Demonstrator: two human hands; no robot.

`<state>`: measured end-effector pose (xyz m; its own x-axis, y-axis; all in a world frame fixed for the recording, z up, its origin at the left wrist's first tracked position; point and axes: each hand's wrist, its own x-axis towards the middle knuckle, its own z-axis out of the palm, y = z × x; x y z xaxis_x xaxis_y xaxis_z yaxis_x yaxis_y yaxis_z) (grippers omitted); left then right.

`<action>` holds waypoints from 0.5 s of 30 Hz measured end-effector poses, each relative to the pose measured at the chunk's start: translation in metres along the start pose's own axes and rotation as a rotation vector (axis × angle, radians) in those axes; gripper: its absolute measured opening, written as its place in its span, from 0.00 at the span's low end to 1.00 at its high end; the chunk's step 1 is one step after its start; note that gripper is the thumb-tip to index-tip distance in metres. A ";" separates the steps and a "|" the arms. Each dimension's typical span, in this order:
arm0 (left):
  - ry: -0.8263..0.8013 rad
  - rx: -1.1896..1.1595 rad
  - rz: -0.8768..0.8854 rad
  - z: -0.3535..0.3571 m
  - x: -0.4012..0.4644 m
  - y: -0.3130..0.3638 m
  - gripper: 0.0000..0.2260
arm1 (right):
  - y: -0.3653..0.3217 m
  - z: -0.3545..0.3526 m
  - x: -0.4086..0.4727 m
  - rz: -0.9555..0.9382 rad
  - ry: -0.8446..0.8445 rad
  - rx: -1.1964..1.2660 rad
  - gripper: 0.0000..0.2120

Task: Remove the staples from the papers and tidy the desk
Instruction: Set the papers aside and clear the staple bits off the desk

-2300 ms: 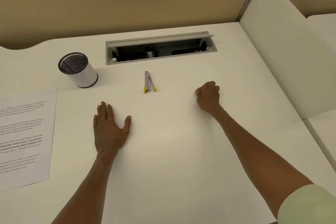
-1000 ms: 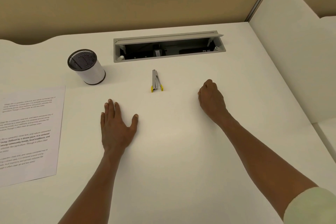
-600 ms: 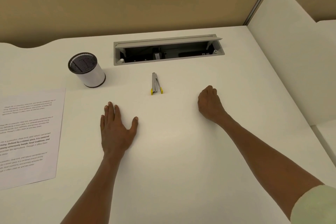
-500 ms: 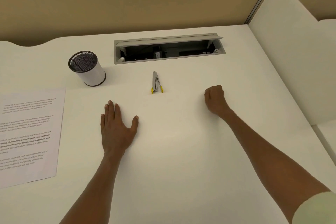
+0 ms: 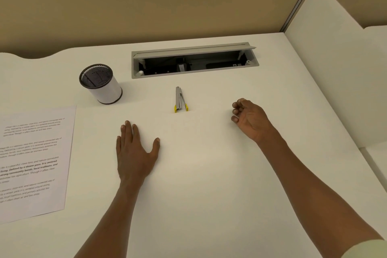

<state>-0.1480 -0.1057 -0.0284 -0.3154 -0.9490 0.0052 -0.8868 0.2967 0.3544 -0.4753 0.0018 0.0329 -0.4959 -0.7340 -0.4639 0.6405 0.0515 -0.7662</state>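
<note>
- While both hands hold nothing, the staple work looks finished, judging by how things lie: the papers (image 5: 33,161) lie flat at the desk's (image 5: 209,195) left edge.
- Left hand (image 5: 136,153) rests flat, fingers spread.
- Right hand (image 5: 250,120) is loosely curled, empty.
- Staple remover (image 5: 180,100) lies loose between them, near the mesh cup (image 5: 100,84); stowing it remains.

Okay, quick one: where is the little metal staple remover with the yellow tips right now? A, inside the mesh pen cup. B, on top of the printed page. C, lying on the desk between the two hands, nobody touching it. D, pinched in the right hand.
C: the staple remover lies on the bare desk, apart from the flat left hand and the loosely curled right hand.
</note>
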 end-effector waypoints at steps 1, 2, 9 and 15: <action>0.000 -0.002 0.000 0.000 0.000 0.000 0.41 | 0.001 0.006 0.000 0.006 -0.035 0.031 0.09; 0.000 -0.004 0.000 0.000 0.000 0.000 0.41 | 0.002 0.012 0.000 0.009 -0.072 0.052 0.09; 0.014 -0.018 0.013 0.001 0.001 -0.001 0.41 | 0.006 0.066 0.002 0.043 -0.309 0.141 0.08; 0.016 -0.032 0.013 0.001 0.001 -0.001 0.42 | 0.017 0.124 0.006 0.085 -0.428 0.138 0.07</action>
<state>-0.1476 -0.1067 -0.0293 -0.3209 -0.9468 0.0249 -0.8714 0.3054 0.3840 -0.3951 -0.0855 0.0724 -0.1696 -0.9465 -0.2746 0.7553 0.0542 -0.6532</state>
